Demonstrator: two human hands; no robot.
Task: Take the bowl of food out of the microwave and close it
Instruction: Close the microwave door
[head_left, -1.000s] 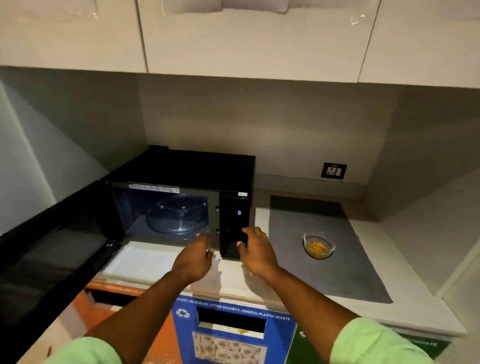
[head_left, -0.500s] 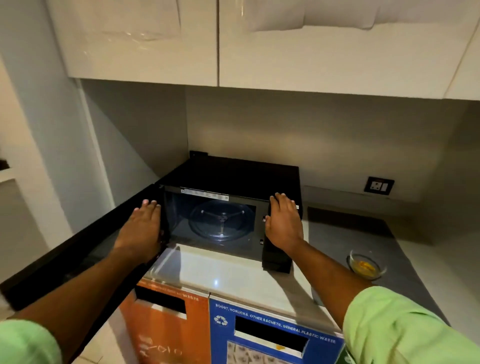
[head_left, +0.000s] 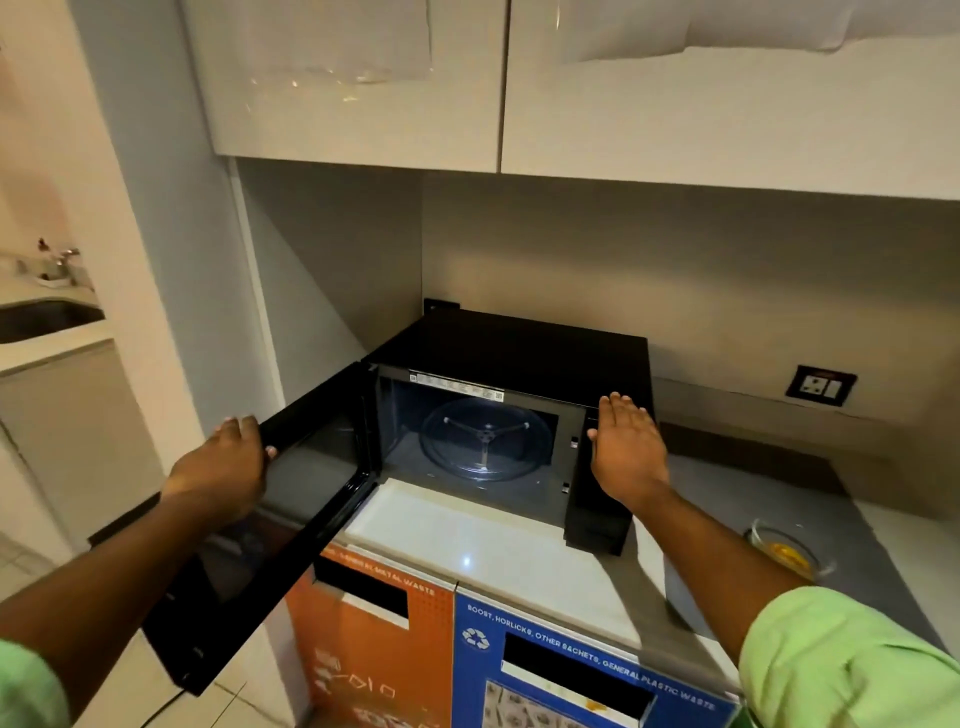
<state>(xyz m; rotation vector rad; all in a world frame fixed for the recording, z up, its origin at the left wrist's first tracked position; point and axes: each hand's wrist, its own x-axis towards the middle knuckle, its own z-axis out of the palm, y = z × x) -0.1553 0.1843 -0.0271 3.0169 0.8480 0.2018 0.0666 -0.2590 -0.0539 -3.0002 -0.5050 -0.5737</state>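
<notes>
A black microwave (head_left: 524, 348) stands on the white counter with its door (head_left: 291, 499) swung wide open to the left. Inside, the lit cavity holds only the glass turntable (head_left: 485, 441). My left hand (head_left: 226, 470) lies on the door's top edge, fingers curled over it. My right hand (head_left: 626, 449) rests flat, fingers together, against the microwave's control panel at the front right. A small glass bowl (head_left: 787, 551) with yellow food sits on the grey mat (head_left: 727, 499) to the right of the microwave, partly cut off by my right arm.
White wall cabinets (head_left: 519, 83) hang overhead. A wall socket (head_left: 821, 385) is at the back right. Below the counter edge stand an orange bin (head_left: 369, 644) and a blue bin (head_left: 582, 675). A sink with a tap (head_left: 49, 306) lies far left.
My left hand moved from near the microwave's front out to the open door's top edge. My right hand rose to the control panel. The view has shifted left, so the bowl now sits at the lower right.
</notes>
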